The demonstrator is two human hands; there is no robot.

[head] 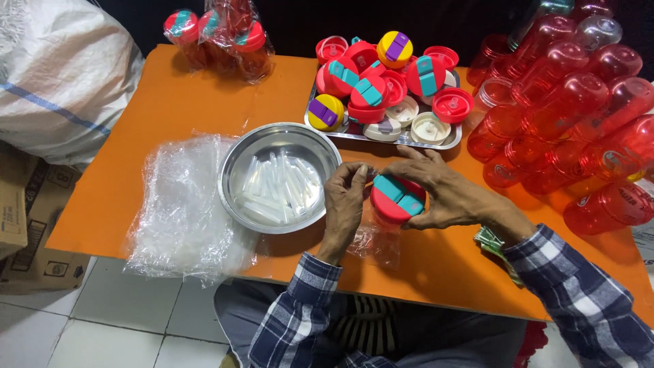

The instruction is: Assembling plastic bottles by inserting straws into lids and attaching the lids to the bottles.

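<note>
Head view, looking down on an orange worktop (170, 95). At centre frame, the right hand (443, 194) curls over the far and right sides of a red bottle with a teal-flapped lid (397, 199), fingers closed on its lid rim. The left hand (345, 201) stands just left of the bottle, its fingers bent and pinched against a clear plastic bag (378, 242) that wraps the lower part of the bottle and trails toward the near edge of the worktop. Both wrists emerge from blue-and-white checked sleeves (300, 313) at lower frame.

Just left of the left hand sits a round steel bowl (235, 160) holding a heap of clear straws (279, 187). Farther left, a loose stack of clear plastic bags (184, 211) overhangs the near edge. Behind the hands, at upper centre, a rectangular steel tray (409, 141) carries a pile of lids (381, 85): red with teal flaps, yellow with purple flaps, and some white undersides turned up. At right frame, a mound of translucent red bottles (579, 116) without lids lies on its side. At upper left centre, bagged finished bottles (218, 37) stand on the far edge. A white sack (61, 68) and a cardboard box (27, 225) occupy the left margin.
</note>
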